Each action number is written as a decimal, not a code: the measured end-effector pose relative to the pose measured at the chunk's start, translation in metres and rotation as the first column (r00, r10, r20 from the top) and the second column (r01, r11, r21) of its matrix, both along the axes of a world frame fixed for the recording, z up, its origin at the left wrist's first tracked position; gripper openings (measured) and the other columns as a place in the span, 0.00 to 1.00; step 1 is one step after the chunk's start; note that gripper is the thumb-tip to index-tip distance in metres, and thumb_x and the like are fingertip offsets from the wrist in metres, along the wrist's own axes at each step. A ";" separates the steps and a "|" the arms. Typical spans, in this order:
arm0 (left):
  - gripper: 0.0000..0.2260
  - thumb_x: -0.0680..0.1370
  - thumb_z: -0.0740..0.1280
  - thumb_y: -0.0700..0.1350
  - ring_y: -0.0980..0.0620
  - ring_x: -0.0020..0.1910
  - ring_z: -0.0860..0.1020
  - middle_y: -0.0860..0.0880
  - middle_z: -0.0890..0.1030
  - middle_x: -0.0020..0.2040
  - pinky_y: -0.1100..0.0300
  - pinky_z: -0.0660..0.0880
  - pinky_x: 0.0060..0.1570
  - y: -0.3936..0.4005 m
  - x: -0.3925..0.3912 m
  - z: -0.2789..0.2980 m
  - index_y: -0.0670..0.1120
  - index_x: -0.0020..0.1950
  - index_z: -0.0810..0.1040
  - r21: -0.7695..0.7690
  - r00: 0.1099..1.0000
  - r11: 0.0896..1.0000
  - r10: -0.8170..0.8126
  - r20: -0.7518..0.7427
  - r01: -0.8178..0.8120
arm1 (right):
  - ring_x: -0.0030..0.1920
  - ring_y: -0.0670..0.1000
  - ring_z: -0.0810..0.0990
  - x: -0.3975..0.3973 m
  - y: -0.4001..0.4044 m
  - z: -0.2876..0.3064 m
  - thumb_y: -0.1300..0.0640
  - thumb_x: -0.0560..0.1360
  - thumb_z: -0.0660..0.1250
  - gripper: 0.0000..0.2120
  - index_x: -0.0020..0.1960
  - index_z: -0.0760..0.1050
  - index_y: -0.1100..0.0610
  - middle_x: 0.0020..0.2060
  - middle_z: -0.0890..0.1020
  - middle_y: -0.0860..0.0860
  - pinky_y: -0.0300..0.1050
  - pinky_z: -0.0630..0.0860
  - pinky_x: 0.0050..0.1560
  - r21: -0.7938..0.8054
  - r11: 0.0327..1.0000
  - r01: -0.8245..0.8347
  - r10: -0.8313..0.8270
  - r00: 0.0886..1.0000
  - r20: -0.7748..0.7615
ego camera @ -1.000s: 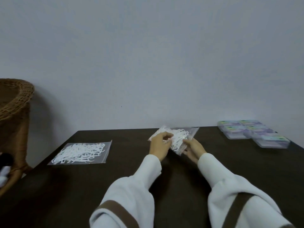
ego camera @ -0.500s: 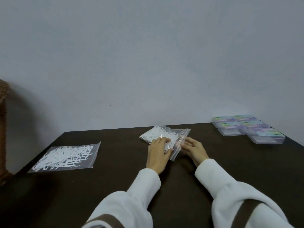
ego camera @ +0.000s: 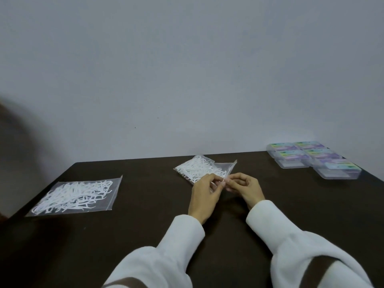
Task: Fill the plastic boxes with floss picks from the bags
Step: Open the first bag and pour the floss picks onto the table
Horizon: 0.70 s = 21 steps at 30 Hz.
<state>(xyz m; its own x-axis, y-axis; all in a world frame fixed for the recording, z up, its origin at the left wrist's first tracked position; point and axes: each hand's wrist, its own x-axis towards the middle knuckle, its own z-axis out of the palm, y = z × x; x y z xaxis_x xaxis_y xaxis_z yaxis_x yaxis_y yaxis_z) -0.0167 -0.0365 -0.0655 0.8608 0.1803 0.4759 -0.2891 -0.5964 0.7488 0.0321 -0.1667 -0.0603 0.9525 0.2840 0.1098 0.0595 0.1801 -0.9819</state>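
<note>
At table centre: the left hand (ego camera: 204,195) and the right hand (ego camera: 245,189) meet at the near corner of a clear zip bag of floss picks (ego camera: 202,169).
Left hand: thumb and forefinger pinch the bag's near edge, the other fingers curled beneath.
Right hand: fingertips pinch the same edge from the other side, close against the left fingertips; judged, the two are about to pull the zip mouth apart.
Held bag: rests on the dark table (ego camera: 145,215) just beyond the hands, its far part flat, its near corner lifted by the pinch.
Bag axis: long side runs diagonally, from far left toward the hands; the mouth seems to face near right, though the blur leaves this uncertain.
Picks inside: a loose white tangle, no common direction.
Second bag (ego camera: 76,195): lies flat well to the left, untouched, long side across the table, its picks equally jumbled.
Plastic boxes (ego camera: 307,157): clustered at the far right corner, lids down, well apart from both bags; whether any hold picks cannot be told.
Progress: seemingly at the outset; no bag visibly open, no pick out.
Left to do: open both bags, open the boxes, move the picks across.
</note>
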 end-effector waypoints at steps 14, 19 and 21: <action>0.03 0.73 0.72 0.45 0.55 0.38 0.79 0.49 0.84 0.37 0.62 0.75 0.42 0.004 0.004 -0.003 0.47 0.40 0.83 -0.361 0.990 0.932 -0.025 -0.139 -0.028 | 0.29 0.46 0.78 0.005 0.003 -0.006 0.62 0.75 0.64 0.04 0.42 0.73 0.62 0.32 0.80 0.54 0.35 0.74 0.35 -0.210 0.975 -0.073 0.103 0.985 0.138; 0.03 0.75 0.70 0.44 0.57 0.38 0.77 0.50 0.82 0.38 0.67 0.73 0.40 0.004 0.004 -0.003 0.47 0.41 0.82 -0.347 0.987 0.936 -0.001 -0.159 -0.055 | 0.30 0.44 0.78 0.005 0.003 -0.007 0.62 0.77 0.62 0.05 0.43 0.73 0.60 0.33 0.80 0.53 0.36 0.73 0.37 -0.257 0.959 -0.118 0.168 0.969 0.180; 0.04 0.75 0.70 0.45 0.61 0.35 0.75 0.50 0.81 0.37 0.69 0.72 0.37 0.003 0.002 -0.003 0.45 0.42 0.81 -0.334 0.989 0.942 -0.012 -0.146 -0.038 | 0.30 0.44 0.78 0.004 0.003 -0.007 0.63 0.78 0.61 0.05 0.44 0.72 0.61 0.34 0.79 0.52 0.36 0.73 0.37 -0.272 0.954 -0.124 0.182 0.963 0.198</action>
<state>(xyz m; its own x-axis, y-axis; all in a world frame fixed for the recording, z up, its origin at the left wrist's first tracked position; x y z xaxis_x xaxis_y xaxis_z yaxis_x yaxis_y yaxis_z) -0.0145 -0.0332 -0.0680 0.9119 0.3198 0.2570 -0.1571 -0.3066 0.9388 0.0356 -0.1634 -0.0674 0.8561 0.4701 0.2146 0.2688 -0.0504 -0.9619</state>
